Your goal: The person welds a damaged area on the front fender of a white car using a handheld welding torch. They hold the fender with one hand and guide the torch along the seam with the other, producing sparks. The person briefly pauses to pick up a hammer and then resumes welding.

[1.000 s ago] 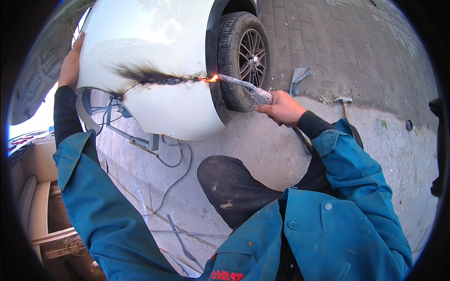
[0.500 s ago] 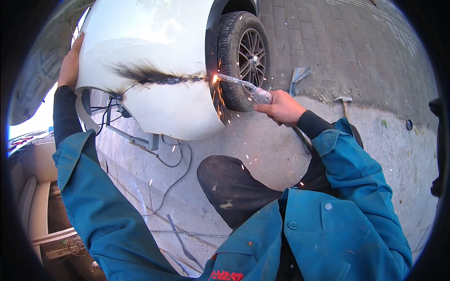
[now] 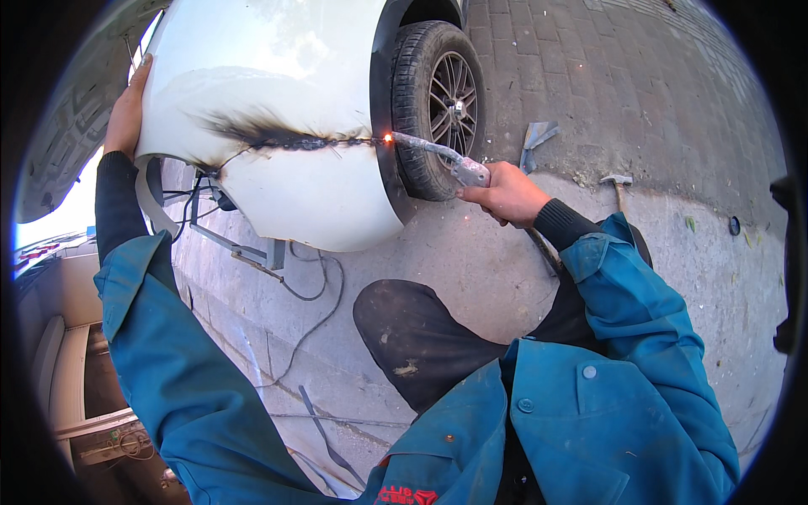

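My right hand [image 3: 507, 195] is wrapped round the handle of a welding torch [image 3: 438, 153] with a bent neck. Its tip glows orange at the wheel-arch edge of a white car fender [image 3: 286, 198]. From there a blackened, rough seam [image 3: 295, 141] runs left across the fender, with soot smeared above it. At the upper left my left hand [image 3: 126, 111] lies against the fender's outer edge, fingers stretched out along it; part of the hand is hidden.
Just behind the torch stands a car wheel [image 3: 454, 105]. A hammer [image 3: 619, 187] and a bent metal scrap [image 3: 536, 143] lie on the ground to the right. Below the fender are a metal support [image 3: 240, 248] and a loose cable [image 3: 341, 295].
The bright spray of sparks below the torch tip has died away, leaving a small orange glow. Both hands stay almost where they were.
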